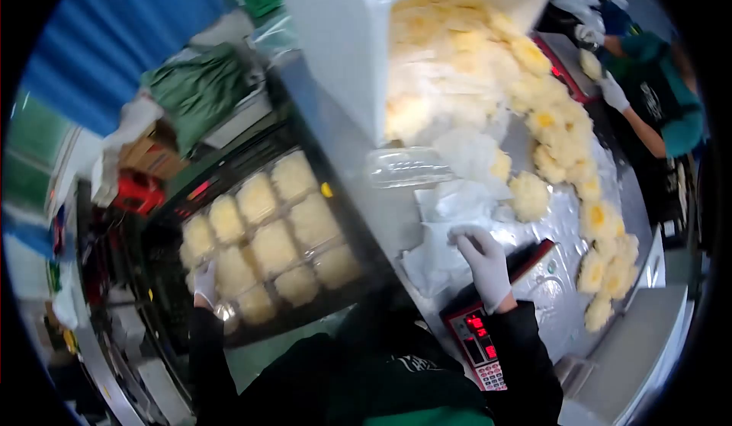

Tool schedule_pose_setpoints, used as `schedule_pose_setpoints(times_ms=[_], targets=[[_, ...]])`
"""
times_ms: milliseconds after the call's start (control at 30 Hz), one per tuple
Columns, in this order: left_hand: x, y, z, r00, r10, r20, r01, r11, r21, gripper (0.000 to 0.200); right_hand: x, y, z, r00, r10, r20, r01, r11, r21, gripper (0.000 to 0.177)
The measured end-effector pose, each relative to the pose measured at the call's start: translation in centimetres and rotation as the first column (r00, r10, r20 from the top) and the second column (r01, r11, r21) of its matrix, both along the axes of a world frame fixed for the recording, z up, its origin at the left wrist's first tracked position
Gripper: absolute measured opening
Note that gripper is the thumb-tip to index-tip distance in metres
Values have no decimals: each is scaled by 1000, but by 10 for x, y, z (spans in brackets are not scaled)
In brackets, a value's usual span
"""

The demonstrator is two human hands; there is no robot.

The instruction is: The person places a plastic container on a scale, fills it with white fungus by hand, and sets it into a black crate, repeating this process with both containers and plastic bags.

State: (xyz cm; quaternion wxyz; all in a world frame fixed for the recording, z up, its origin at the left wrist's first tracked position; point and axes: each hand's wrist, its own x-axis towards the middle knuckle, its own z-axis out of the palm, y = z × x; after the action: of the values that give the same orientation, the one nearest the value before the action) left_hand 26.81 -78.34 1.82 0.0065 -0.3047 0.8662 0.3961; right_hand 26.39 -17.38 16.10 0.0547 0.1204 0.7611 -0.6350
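My left hand (pixel 204 284), in a white glove, rests on a packed tray at the near corner of a black crate (pixel 347 220) that holds several clear packs of pale yellow peeled fruit (pixel 273 248). My right hand (pixel 484 262), also gloved, lies flat with fingers apart on white plastic sheets (pixel 446 232) beside a red-edged scale (pixel 480 342) whose display glows red. Whether the left hand grips the pack is hard to tell. A white foam box (pixel 343 37) tipped on its side spills yellow fruit pieces (pixel 560 132) over the steel table (pixel 549 312).
An empty clear plastic tray (pixel 408 167) lies by the foam box. Another person in green with white gloves (pixel 614 94) works at the far right of the table. Cardboard boxes (pixel 149 155), a green bag (pixel 198 91) and a red item stand on the left.
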Motion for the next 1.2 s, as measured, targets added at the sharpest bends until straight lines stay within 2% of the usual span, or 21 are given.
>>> schedule_pose_setpoints(times_ms=[67, 100, 133, 167, 267, 300, 367, 433, 500, 567, 700, 767, 833, 900, 967, 1033, 1067, 1100, 1133, 1167, 1200], targets=[[-22, 14, -8, 993, 83, 84, -25, 845, -534, 50, -27, 16, -9, 964, 59, -259, 40, 931, 363, 25], [-26, 30, -3, 987, 143, -79, -159, 722, -673, 58, -42, 24, -12, 894, 173, -412, 108, 811, 575, 30], [-40, 50, 10, 974, -99, -206, -83, 686, -723, 63, -60, 32, -14, 885, 182, -428, 195, 689, 698, 37], [-61, 89, 39, 921, -239, -308, -19, 762, -647, 60, -73, 39, -18, 880, 193, -434, 273, 542, 795, 43], [-117, 214, 108, 690, -621, -371, 307, 716, -627, 54, -91, 52, -63, 960, -5, -280, 269, 296, 916, 47], [-129, 261, 127, 605, -665, -438, 473, 743, -474, 53, -91, 51, -64, 979, -95, -182, 205, 415, 886, 46], [-151, 337, 147, 429, -850, -308, 699, 527, -483, 54, -93, 45, -64, 975, -221, 35, 120, 647, 753, 43], [-171, 389, 128, 173, -949, -265, 851, 280, -445, 63, -88, 38, -67, 991, -102, -87, 131, 594, 794, 39], [-191, 434, 97, 58, -998, 23, 855, 38, -517, 75, -82, 35, -66, 990, 0, -143, 121, 527, 841, 36], [-207, 472, 80, 51, -969, 241, 810, -101, -577, 87, -78, 37, -52, 987, 80, -140, 91, 435, 896, 35], [-229, 510, 76, 93, -926, 365, 892, -85, -444, 96, -53, 28, -33, 946, 217, -243, 126, 446, 886, 25], [-236, 513, 66, 94, -917, 387, 928, -60, -367, 95, -34, 4, -57, 958, 287, -8, -149, 522, 840, 24], [-240, 511, 66, 88, -939, 334, 934, -39, -355, 95, -13, -14, -70, 820, 505, 271, -560, 609, 561, 26], [-249, 507, 67, 85, -957, 276, 955, 0, -296, 94, 14, -7, -74, 703, 704, 102, -583, 489, 649, 30], [-260, 501, 67, 83, -977, 198, 979, 42, -202, 92, 15, 4, -58, 662, 741, 111, -613, 450, 649, 35], [-262, 502, 77, 94, -984, 150, 988, 74, -136, 90, -9, 28, 5, 719, 632, 287, -668, 515, 537, 41], [-258, 503, 95, 104, -984, 142, 989, 87, -119, 89, -23, 39, 20, 770, 457, 445, -620, 702, 351, 43], [-255, 504, 109, 114, -984, 136, 990, 101, -98, 87, -20, 47, 9, 948, 246, 201, -310, 853, 420, 45], [-253, 505, 116, 95, -994, 61, 992, 89, -95, 86, -24, 53, 0, 1000, 6, -29, 9, 870, 492, 49], [-253, 505, 122, 75, -997, -16, 993, 76, -91, 86, -29, 60, -8, 938, -211, -273, 326, 804, 497, 53], [-251, 508, 126, 55, -994, -95, 994, 63, -89, 85, -42, 63, -14, 793, -352, -498, 596, 617, 514, 59]])
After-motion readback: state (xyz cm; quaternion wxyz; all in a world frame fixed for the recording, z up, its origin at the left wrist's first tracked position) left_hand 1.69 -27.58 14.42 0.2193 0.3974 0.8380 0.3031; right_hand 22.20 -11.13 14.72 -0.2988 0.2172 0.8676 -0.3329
